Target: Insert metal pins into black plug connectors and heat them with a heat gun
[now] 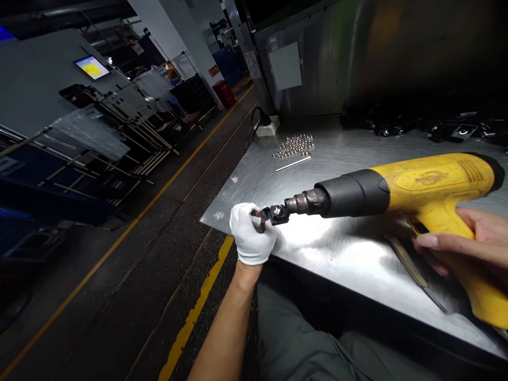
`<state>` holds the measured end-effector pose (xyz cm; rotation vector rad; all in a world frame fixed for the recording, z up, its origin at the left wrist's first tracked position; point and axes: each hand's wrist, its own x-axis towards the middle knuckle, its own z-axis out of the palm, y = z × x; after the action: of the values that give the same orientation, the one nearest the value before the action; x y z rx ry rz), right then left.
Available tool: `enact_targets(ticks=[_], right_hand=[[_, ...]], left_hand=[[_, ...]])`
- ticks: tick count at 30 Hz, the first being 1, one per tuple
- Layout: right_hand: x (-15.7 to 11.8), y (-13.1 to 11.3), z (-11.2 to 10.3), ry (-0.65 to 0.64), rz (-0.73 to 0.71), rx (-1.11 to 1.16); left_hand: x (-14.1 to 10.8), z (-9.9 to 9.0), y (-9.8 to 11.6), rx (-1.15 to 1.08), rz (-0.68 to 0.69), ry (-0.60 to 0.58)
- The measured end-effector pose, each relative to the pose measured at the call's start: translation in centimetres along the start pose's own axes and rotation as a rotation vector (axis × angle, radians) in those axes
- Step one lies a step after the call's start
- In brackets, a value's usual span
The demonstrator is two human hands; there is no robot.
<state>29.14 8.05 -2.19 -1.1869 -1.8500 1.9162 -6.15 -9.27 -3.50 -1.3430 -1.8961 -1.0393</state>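
My left hand (253, 235), in a white glove, is closed around a hand tool with red-and-black handles (261, 226), probably pliers, mostly hidden by the fingers. At the tool's end sits a small black part (282, 218) with a shiny metal insert (277, 210) on top. Bare, my right hand (464, 238) grips the handle of a yellow heat gun (432, 177). The gun's stepped metal nozzle (304, 202) points left, right up against the black part; whether they touch I cannot tell.
Many small metal inserts (296, 145) and a thin metal rod (292, 163) lie on the steel table (254, 182). A white power socket (268, 127) with a black plug stands at the back corner. Black parts (387, 128) line the back right. Beyond the left edge is floor.
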Motion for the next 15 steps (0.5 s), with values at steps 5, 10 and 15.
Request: enact_targets(ticks=[5, 10, 15], right_hand=[[0.05, 0.18, -0.11, -0.022, -0.003, 0.021], [0.31, 0.62, -0.19, -0.038, -0.037, 0.062], [0.57, 0.55, -0.26, -0.01, -0.053, 0.042]], left_hand=[[0.05, 0.01, 0.11, 0.005, -0.001, 0.005], [0.14, -0.03, 0.08, 0.006, 0.012, 0.0], [0.18, -0.08, 0.09, 0.009, 0.015, -0.016]])
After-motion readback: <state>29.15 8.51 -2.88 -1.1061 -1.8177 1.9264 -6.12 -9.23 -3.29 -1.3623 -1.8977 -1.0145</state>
